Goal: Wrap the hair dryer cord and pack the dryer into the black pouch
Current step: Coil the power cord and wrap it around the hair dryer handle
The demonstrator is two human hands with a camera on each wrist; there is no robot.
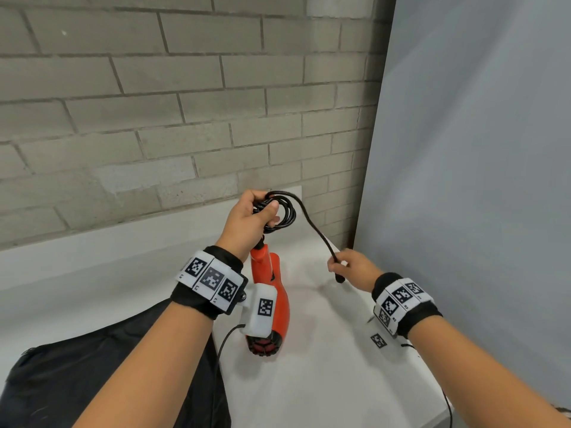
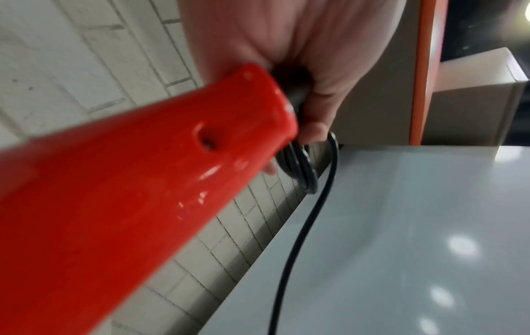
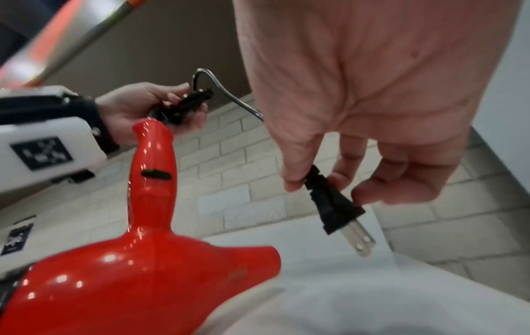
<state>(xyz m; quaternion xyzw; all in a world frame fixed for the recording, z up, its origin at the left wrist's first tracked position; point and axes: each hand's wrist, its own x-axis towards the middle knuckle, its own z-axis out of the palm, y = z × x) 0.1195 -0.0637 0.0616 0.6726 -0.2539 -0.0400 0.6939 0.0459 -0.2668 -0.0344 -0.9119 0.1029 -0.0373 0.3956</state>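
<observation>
Red dryer [image 1: 272, 301] dangles below our left hand [image 1: 247, 220], whose fingers clamp the coiled cord [image 1: 285, 211] so loops hold. Our right hand [image 1: 352, 268] pinches the plug [image 3: 329, 204], keeping the tail taut for another turn.

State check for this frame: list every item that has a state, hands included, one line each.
Cord: mostly coiled, last stretch loose.
Plug: unplugged, prongs bare, pinched by right hand.
Dryer: hanging nozzle-down from the coil, above the table.
Pouch: lying flat on the table, dryer not inside.
Left hand: grips the coil.
Right hand: pinches the plug end.
</observation>
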